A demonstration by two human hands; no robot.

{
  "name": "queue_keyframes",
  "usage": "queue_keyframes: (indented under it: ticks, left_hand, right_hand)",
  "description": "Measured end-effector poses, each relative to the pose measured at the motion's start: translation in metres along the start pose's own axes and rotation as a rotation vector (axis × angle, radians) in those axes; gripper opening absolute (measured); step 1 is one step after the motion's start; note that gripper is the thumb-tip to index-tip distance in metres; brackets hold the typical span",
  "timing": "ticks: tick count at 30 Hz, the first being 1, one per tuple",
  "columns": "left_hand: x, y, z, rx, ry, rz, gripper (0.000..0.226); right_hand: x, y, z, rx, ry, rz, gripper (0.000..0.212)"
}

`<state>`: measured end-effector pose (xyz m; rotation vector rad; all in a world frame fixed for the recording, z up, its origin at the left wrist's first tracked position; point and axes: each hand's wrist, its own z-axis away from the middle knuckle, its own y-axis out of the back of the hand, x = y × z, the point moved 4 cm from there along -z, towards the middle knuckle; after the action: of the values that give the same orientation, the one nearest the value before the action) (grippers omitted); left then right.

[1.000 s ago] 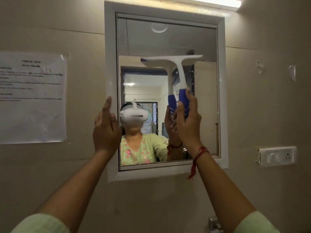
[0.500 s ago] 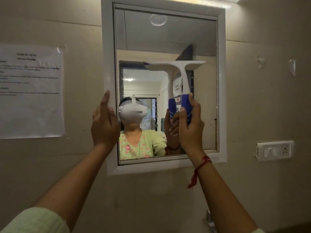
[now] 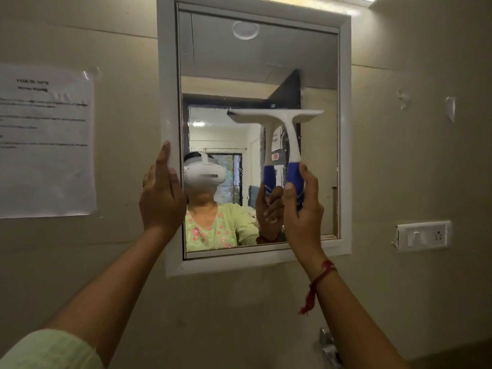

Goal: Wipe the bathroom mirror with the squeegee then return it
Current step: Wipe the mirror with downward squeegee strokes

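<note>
Wall-mounted mirror (image 3: 253, 62) in a white frame (image 3: 170, 102), fixed to a beige wall. The squeegee (image 3: 290, 139) is at the glass in the right half of the mirror, at about mid-height. Its white T-shaped head lies level with the blade edge uppermost, and the handle runs down from it to a blue grip. The reflection meets the head along the blade edge, so the blade appears to be in contact with the glass. The right hand (image 3: 300, 209) grips the blue part of the handle, with the thumb laid up the left side and the fingers wrapped round the far side. A red thread (image 3: 316, 283) is tied at that wrist. The left hand (image 3: 161, 198) holds nothing; its fingers are straight, pointing up and laid flat against the left member of the frame, and one finger bears a ring (image 3: 144, 184). A pale green sleeve (image 3: 48, 350) covers the left upper arm. A printed paper notice (image 3: 45, 139) is taped to the wall left of the mirror; its text is not legible. A white switch plate (image 3: 423, 235) with a socket sits on the wall to the lower right. A metal tap fitting (image 3: 328, 347) is partly visible at the bottom edge.
</note>
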<state>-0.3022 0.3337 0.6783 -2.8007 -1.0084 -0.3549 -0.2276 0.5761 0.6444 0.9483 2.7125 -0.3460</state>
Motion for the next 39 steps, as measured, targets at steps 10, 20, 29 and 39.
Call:
queue_keyframes:
  ticks: [10,20,29,39]
  left_hand:
    - [0.0,-0.001,0.0,0.018,-0.007,0.008,0.045]
    - [0.001,-0.002,0.002,0.021,-0.005,-0.008,0.044]
    - [0.002,-0.001,0.001,0.019,-0.013,-0.011,0.044]
    - [0.002,-0.001,0.001,0.031,-0.016,-0.002,0.044]
  right_hand:
    - [0.024,0.01,0.068,-0.087,0.012,0.052,0.048]
    - [0.017,0.014,0.054,-0.056,-0.002,0.015,0.041]
    - [0.017,0.009,0.047,-0.022,-0.032,-0.015,0.042]
    - [0.035,0.016,0.104,-0.043,-0.088,-0.025,0.046]
